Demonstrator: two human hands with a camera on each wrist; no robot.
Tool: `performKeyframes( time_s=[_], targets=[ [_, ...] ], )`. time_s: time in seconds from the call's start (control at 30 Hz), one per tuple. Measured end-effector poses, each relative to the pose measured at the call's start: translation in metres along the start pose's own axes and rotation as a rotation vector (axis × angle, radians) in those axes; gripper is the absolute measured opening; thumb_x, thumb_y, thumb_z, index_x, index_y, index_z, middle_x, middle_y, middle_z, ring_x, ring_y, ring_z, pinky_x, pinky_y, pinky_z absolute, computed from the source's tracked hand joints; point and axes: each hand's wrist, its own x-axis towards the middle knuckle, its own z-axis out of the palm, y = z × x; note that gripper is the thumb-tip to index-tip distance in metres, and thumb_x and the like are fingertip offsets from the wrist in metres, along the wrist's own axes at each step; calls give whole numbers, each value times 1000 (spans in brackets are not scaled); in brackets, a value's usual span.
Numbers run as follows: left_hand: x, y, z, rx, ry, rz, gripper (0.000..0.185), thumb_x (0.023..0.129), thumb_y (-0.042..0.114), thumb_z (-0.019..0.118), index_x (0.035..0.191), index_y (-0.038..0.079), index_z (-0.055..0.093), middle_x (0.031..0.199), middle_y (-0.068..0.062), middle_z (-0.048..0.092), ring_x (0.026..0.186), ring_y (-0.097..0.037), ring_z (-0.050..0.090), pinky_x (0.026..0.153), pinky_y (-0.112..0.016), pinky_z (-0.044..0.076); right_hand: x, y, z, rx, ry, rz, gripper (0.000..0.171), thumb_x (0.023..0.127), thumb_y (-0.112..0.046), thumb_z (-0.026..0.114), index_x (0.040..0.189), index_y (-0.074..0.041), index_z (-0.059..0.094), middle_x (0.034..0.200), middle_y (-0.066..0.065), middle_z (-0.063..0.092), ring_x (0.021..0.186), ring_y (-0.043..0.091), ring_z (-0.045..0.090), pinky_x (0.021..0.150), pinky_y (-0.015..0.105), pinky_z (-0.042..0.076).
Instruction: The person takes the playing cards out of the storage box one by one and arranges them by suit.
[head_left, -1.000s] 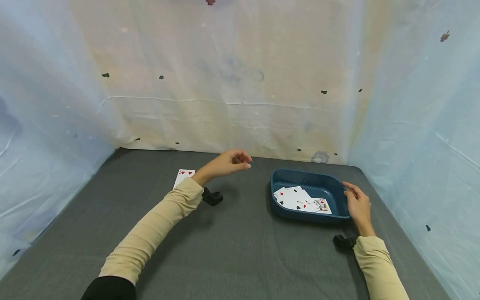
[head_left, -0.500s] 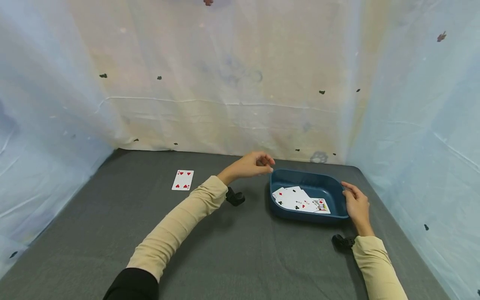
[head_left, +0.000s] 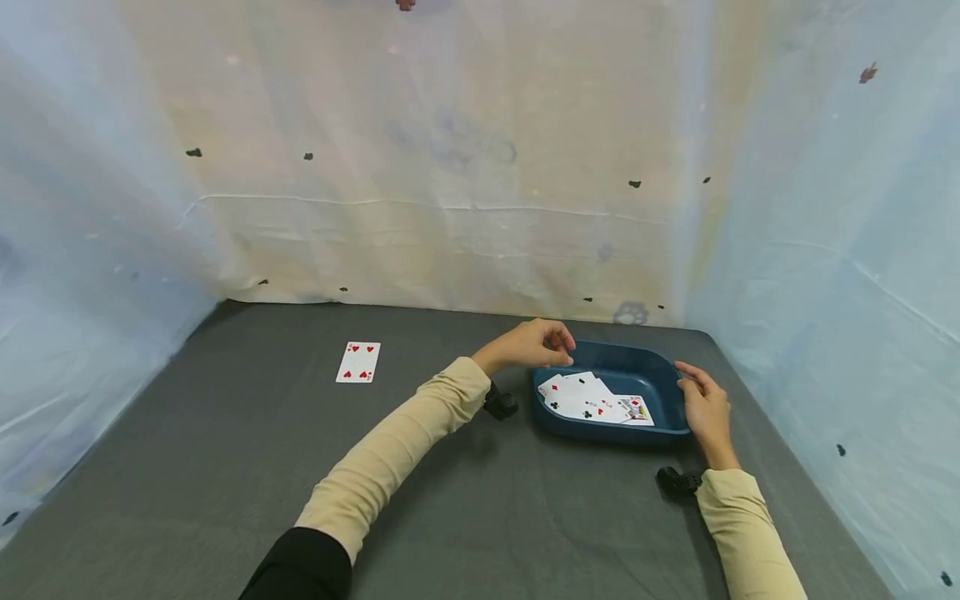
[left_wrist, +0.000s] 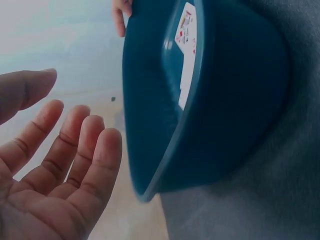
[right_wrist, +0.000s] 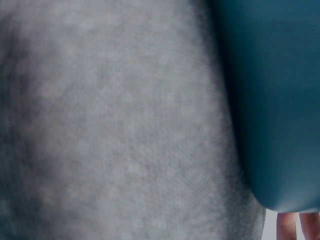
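Only left-wrist view: left hand's palm (left_wrist: 50,200)

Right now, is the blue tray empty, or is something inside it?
The tray is not empty: in the head view, overlapping cards lie inside it, with free space beside them.

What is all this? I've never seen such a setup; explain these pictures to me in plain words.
No machine here: a person works bare-handed. The wide picture comes from a head-worn camera; the two closer ones come from wrist cameras, one per arm. On the grey surface sits a blue tray with playing cards inside; apart from it lies a card showing four hearts. The right hand holds the tray's edge; the left hand, near the tray, holds nothing.
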Motion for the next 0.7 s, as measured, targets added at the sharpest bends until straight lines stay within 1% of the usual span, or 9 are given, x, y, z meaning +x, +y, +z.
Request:
performKeyframes(
  time_s=[0.03,0.2,0.3,0.37,0.43,0.5,0.53,0.6,0.7],
  targets=[
    [2,-1,2,6,-4,-6,23,93,9,66,113,0,60,95,-6,62,79,-21,61,69,-28,51,0,0,0,0,-1,-1,35,101,-16,44,130,-9,61,79,15,58,53,12,39,61,32,31],
    [8,1,14,39,-19,-33,24,92,13,67,113,3,62,94,-3,62,88,-24,63,70,-27,50,-2,-1,1,10,-13,0,35,101,-16,44,131,-9,61,76,15,55,51,12,39,58,30,32],
    [11,4,21,20,-28,-46,23,92,12,67,113,3,62,94,-5,63,94,-33,62,69,-28,50,-2,-1,1,11,-17,5,35,101,-16,43,131,-9,60,78,15,56,53,12,40,60,30,32],
    [13,4,27,-1,-28,-51,22,92,11,67,112,4,62,93,-6,63,90,-36,62,65,-31,51,-3,-1,1,11,-15,6,35,101,-16,44,131,-8,60,80,14,56,55,12,41,61,30,32],
    [16,4,32,-1,-24,-55,20,92,11,67,110,5,62,91,-5,63,79,-31,62,60,-31,49,-3,-2,1,13,-11,3,34,101,-15,44,130,-8,60,81,13,58,56,12,41,60,30,32],
    [19,2,38,16,-22,-66,18,92,12,67,108,6,62,88,-2,62,65,-23,56,55,-30,46,-3,-2,1,18,-4,3,34,100,-15,45,129,-7,61,81,11,58,57,12,41,58,30,32],
    [20,1,41,29,-19,-73,18,91,13,68,108,6,63,87,-1,62,62,-18,53,54,-29,45,-3,-2,2,20,0,4,34,100,-14,45,129,-7,61,82,11,59,57,12,42,58,30,32],
    [22,0,46,54,-16,-98,20,91,14,68,108,5,63,85,0,61,57,-12,48,52,-27,42,-3,-2,2,26,7,14,34,99,-14,46,128,-7,62,84,10,60,58,12,42,56,31,33],
    [23,-1,54,93,-10,-142,22,90,15,69,109,4,64,83,0,61,60,-11,49,53,-24,42,-3,-1,3,28,9,27,34,99,-14,46,129,-7,61,91,13,63,61,13,43,58,31,33]
  ],
)
